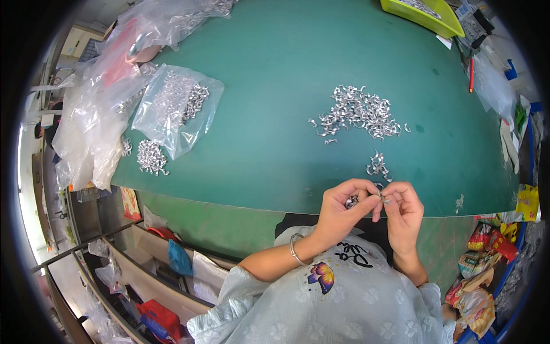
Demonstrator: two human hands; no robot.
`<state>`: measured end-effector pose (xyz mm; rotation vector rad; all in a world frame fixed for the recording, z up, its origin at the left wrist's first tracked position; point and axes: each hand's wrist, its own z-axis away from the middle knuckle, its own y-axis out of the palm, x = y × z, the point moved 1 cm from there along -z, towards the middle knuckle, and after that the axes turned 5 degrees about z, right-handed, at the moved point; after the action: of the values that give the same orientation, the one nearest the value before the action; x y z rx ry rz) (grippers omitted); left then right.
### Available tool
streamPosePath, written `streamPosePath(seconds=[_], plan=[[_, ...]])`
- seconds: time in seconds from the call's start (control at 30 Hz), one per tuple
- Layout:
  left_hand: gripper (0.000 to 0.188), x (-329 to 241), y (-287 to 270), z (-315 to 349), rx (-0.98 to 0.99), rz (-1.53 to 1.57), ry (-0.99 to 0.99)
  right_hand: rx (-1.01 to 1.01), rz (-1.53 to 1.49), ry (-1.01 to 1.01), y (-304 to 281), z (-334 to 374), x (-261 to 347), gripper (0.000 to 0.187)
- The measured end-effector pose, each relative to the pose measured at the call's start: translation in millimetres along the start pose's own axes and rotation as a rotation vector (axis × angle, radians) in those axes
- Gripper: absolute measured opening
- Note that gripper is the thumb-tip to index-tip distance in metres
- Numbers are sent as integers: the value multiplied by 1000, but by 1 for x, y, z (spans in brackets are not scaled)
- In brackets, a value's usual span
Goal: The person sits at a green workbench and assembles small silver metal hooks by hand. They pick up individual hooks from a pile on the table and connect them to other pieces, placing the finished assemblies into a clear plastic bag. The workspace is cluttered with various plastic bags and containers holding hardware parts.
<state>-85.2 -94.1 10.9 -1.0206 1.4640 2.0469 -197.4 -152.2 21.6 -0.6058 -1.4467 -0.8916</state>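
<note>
My left hand (345, 207) is closed, with several small curved silvery metal pieces (351, 202) tucked in its fingers. My right hand (404, 215) pinches one small metal piece (384, 200) between thumb and forefinger, and the left thumb and forefinger meet it there. Both hands are at the near edge of the green table. Just beyond them lies a small cluster of the same metal pieces (377, 165). Farther off spreads a larger heap of curved metal pieces (361, 110). The exact shape of the pinched piece is too small to make out.
At left, a clear plastic bag (177, 109) of metal pieces lies beside a small pile (152, 157) and large crumpled plastic bags (91, 126). A yellow-green tray (424, 16) stands at the far right. A red pen (471, 74) lies by the right edge of the green table (263, 114).
</note>
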Motion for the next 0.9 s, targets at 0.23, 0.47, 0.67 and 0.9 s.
streamPosePath(seconds=[0.23,0.47,0.67,0.9], plan=[[8,2,-17,2,-90,-82,-24,31,7,103,6,-2,3,5],[8,-38,-94,11,-601,26,189,-41,15,70,1,-14,-10,8],[13,-116,-197,55,-1057,-163,563,-8,107,126,-3,-16,-18,13],[17,-154,-268,53,-1273,-45,737,74,185,77,8,-12,-14,12]])
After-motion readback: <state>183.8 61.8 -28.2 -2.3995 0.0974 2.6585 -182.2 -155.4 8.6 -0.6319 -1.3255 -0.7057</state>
